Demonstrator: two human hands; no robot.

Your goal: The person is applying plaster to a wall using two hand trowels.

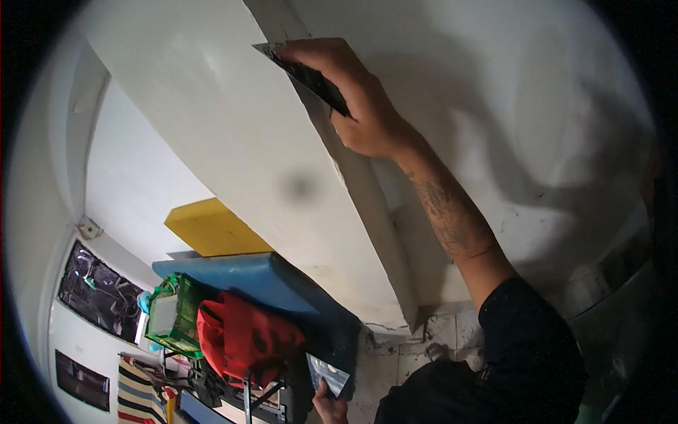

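Note:
My right hand [360, 99] reaches up, its fingers wrapped round a wide, dark-edged putty knife [311, 79]. The blade lies along the corner edge of a white wall column [233, 106], where it seems to touch. Rough, chipped patches run down that edge below the hand. Low in the view, my left hand [329, 406] grips a second flat metal putty knife [328, 374], its broad blade pointing up. A small pale smear shows on that blade. The handle is mostly hidden by my fingers.
Left of the column stand a blue padded piece [233, 275], a yellow block [215, 230], a green crate [173, 314] and a red bag [244, 336]. A striped cloth [138, 392] hangs at lower left. Light floor tiles [417, 360] show at the column's foot.

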